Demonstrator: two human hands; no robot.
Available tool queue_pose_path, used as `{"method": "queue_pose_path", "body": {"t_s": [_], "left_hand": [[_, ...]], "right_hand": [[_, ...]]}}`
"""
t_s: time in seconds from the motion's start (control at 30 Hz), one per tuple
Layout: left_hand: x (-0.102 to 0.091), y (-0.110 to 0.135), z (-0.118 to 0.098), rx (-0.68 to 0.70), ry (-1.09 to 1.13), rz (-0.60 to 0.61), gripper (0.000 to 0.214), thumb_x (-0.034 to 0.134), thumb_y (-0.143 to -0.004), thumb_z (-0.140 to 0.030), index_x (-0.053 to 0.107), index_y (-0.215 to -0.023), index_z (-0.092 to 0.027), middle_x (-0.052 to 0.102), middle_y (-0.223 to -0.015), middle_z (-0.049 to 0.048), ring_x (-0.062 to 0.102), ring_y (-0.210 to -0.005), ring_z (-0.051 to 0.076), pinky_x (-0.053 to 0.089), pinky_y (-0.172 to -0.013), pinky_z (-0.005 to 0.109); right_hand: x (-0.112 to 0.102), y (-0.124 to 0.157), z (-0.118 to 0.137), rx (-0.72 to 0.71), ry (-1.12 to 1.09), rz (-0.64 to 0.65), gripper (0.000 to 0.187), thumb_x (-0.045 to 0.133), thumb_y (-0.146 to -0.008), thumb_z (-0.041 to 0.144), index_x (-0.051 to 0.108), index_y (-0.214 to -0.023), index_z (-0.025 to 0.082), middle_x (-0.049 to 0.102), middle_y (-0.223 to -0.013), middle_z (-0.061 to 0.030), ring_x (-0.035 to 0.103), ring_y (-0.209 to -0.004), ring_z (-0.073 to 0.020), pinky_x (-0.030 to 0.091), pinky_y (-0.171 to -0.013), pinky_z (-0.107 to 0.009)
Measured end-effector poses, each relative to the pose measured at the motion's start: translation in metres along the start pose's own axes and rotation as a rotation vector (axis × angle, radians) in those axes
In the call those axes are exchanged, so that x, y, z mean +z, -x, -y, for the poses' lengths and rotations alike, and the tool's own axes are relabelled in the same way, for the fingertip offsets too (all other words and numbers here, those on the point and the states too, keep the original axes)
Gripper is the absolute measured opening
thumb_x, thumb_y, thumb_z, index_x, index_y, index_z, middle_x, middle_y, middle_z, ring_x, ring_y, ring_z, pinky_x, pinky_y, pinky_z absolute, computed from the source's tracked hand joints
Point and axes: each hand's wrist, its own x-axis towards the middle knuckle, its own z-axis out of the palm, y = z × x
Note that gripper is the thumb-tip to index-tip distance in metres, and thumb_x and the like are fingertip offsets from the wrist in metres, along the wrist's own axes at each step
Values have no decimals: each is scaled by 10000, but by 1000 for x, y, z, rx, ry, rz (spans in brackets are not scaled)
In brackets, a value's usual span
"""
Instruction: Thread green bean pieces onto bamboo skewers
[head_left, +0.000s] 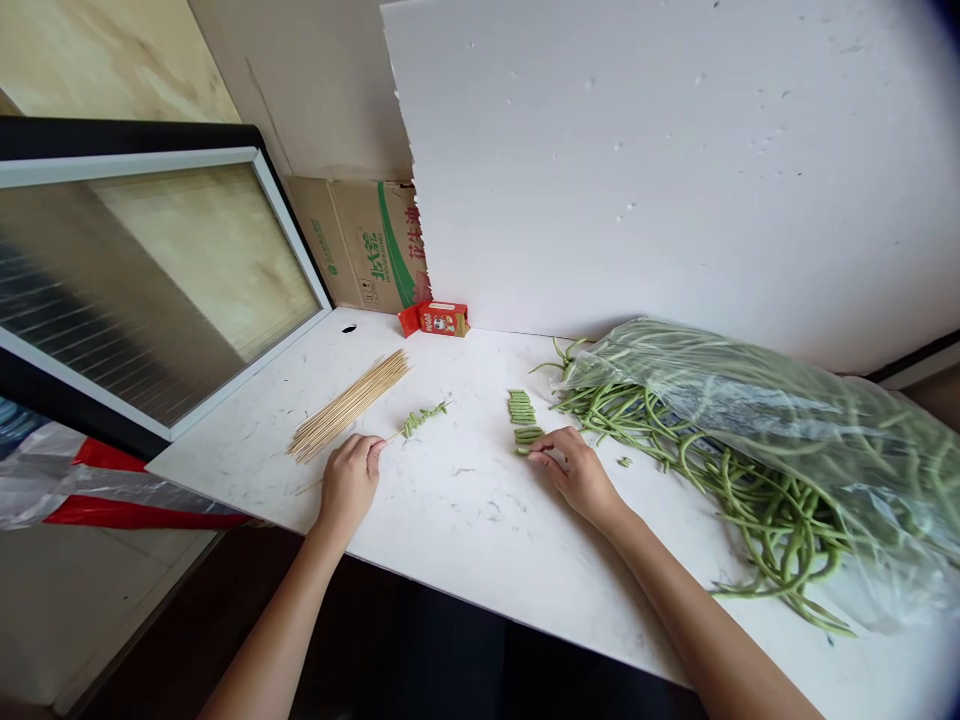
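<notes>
My left hand (349, 482) rests on the white table (465, 520), closed on the near end of a bamboo skewer (421, 418) that has green bean pieces threaded on its far part. My right hand (574, 468) lies on the table with its fingertips pinching at a small row of cut bean pieces (523, 420). A bundle of bare bamboo skewers (349, 404) lies just left of my left hand. Long green beans (750, 500) spill out of a clear plastic bag (780, 420) to the right of my right hand.
A small red carton (439, 318) stands at the back of the table by a cardboard box (367, 245). A white foam board (660, 160) leans behind. A glass-topped cabinet (150, 280) adjoins the table's left edge. One loose bean piece (624, 461) lies near my right wrist.
</notes>
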Motion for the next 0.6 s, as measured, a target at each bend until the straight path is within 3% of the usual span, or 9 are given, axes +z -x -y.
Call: {"method": "queue_pose_path", "body": {"t_s": [0.17, 0.3, 0.6], "left_hand": [[-2, -4, -7, 50, -25, -19, 298, 420, -1088, -333, 683, -1027, -208, 739, -972, 75, 675, -902, 241, 461, -827, 372], [-2, -4, -15, 80, -17, -31, 271, 442, -1081, -307, 686, -1024, -204, 746, -966, 68, 680, -890, 231, 447, -826, 377], [1, 2, -22, 88, 22, -17, 262, 436, -1091, -299, 673, -1029, -204, 744, -977, 60, 682, -883, 222, 442, -824, 369]], "right_hand": [[-4, 1, -5, 137, -101, -140, 367, 587, -1032, 513, 744, -1214, 236, 745, -1010, -124, 642, -906, -280, 518, -686, -390], [-3, -1, -7, 234, -211, -210, 401, 606, -1007, 567, 787, -1097, 221, 759, -1018, -119, 651, -829, -245, 515, -682, -377], [4, -1, 7, 368, -350, -197, 435, 700, -925, 617, 803, -1015, 204, 780, -1065, -114, 582, -670, -172, 465, -596, -327]]}}
